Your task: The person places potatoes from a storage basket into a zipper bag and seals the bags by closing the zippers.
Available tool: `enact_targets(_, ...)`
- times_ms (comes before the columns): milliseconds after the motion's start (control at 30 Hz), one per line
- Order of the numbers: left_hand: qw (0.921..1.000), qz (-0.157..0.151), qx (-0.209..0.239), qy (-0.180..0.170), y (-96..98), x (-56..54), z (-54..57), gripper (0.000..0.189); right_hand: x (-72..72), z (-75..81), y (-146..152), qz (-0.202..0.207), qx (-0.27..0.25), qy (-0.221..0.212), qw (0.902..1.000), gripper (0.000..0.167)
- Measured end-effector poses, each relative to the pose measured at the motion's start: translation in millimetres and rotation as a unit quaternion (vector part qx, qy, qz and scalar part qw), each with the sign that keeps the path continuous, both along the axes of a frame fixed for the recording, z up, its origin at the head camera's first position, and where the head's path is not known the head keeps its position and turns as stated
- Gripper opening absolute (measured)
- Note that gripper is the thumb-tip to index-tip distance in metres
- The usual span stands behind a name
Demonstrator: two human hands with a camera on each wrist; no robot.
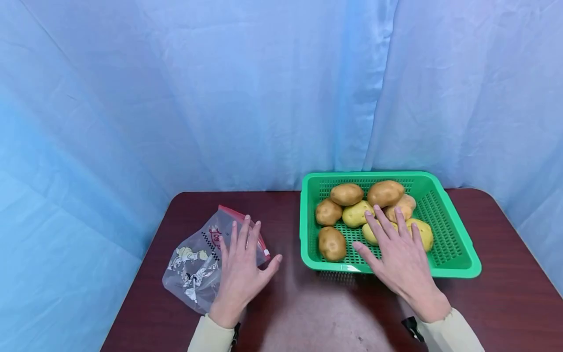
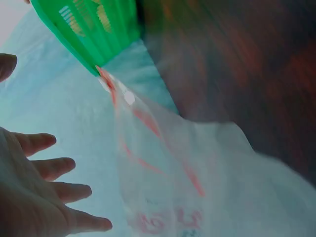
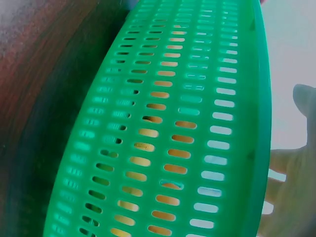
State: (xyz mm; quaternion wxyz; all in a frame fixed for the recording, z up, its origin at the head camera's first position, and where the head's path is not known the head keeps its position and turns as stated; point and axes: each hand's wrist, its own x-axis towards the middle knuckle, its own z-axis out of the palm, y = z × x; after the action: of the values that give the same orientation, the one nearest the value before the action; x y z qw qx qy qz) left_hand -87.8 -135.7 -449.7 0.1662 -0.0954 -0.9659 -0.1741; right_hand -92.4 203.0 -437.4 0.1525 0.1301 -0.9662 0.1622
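My left hand (image 1: 241, 274) is spread above a clear zip bag (image 1: 193, 274) with a red top edge and a white slider. In the left wrist view the fingers (image 2: 64, 192) are straight, apart from the bag (image 2: 168, 173). My right hand (image 1: 402, 264), fingers spread, is over the near rim of a green plastic basket (image 1: 457, 230). Several potatoes lie in the basket, such as a brown potato (image 1: 332, 243) and a yellow potato (image 1: 357, 214); the hand covers some partly. The right wrist view shows the slotted basket wall (image 3: 163, 118) with part of the hand (image 3: 294, 182) beyond its rim.
A dark red-brown table (image 1: 286, 215) carries the bag at left and the basket at right. Pale blue curtains (image 1: 264, 98) hang behind the table and along its sides.
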Motion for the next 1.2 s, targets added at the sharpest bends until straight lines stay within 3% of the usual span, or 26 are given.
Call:
enact_targets(233, 0.9995, -0.006, -0.030, 0.002, -20.6, 1.0, -8.8, 0.093, 5.1, -1.0, -1, 0.006, -0.006, 0.009, 0.9999, 0.078)
enact_targets(567, 0.9964, 0.004, -0.080, -0.028, -41.9, 2.6, -17.1, 0.102, 5.4, -6.7, -1, 0.009, -0.011, 0.010, 0.9999, 0.077)
enact_targets(800, 0.9975, -0.002, -0.070, 0.009, -51.9, 3.7, -22.9, 0.093, 4.4, -8.4, -1, 0.010, -0.010, 0.008, 0.9999, 0.076)
enact_targets(1033, 0.9979, -0.020, -0.032, 0.053, -58.2, 2.4, -28.4, 0.078, 5.2, -9.5, -1, 0.009, -0.011, 0.001, 0.9999, 0.076)
enact_targets(1200, 0.9960, -0.022, -0.012, 0.086, -58.7, 0.6, -29.0, 0.079, 5.2, -10.0, -1, 0.010, -0.013, 0.001, 0.9999, 0.076)
